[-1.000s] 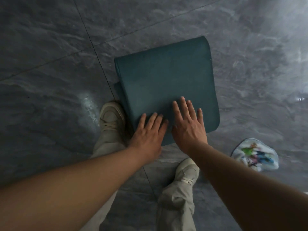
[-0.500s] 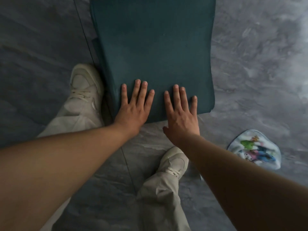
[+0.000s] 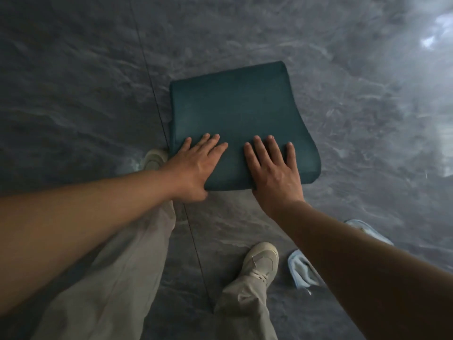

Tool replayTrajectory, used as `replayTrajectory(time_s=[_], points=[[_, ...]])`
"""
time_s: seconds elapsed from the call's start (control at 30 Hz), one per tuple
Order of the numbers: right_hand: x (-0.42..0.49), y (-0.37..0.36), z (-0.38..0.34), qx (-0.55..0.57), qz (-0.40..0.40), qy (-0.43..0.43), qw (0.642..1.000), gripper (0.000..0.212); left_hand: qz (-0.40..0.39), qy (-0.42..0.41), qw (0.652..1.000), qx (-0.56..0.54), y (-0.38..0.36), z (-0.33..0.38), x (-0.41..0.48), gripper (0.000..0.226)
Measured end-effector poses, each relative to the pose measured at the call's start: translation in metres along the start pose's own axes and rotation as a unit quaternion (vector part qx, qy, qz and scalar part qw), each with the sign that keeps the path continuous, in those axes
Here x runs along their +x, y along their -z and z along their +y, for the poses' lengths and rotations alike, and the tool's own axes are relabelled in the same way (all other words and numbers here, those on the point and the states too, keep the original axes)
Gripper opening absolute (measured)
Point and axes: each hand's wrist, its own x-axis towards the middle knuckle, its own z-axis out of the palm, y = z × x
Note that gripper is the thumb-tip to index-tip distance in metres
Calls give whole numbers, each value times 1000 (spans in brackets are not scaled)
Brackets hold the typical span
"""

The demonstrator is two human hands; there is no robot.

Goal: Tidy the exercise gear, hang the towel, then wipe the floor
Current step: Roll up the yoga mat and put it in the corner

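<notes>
Folded mat point(image 3: 235, 106): teal, matt, fine grainy texture, foam-like, soft rounded edges. Beneath it, floor point(image 3: 73, 82): grey marble-look tile, polished, glossy sheen at your upper right. Your trousers point(image 3: 117, 278): beige woven fabric, matt. Your shoe point(image 3: 263, 260): cream, smooth, leather-like, cord laces. By your right foot, cloth point(image 3: 300, 271): pale blue, soft, fleecy.

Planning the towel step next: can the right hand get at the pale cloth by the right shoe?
Probably yes. The right hand lies flat on the mat, holding nothing, and the cloth lies on the floor beside the right shoe, with nothing seen on it.
</notes>
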Motion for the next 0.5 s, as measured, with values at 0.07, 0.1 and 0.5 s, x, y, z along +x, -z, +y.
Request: replayTrajectory(time_s=[0.07,0.1,0.5], points=[[6,20,-3,3,0,-8,1000,89,33,10,998,51,14,0,-9,122],[9,30,-4,6,3,-11,1000,87,51,17,996,75,20,2,-15,122],[-44,208,-27,51,-35,-114,992,63,93,-17,992,86,148,16,-112,96]])
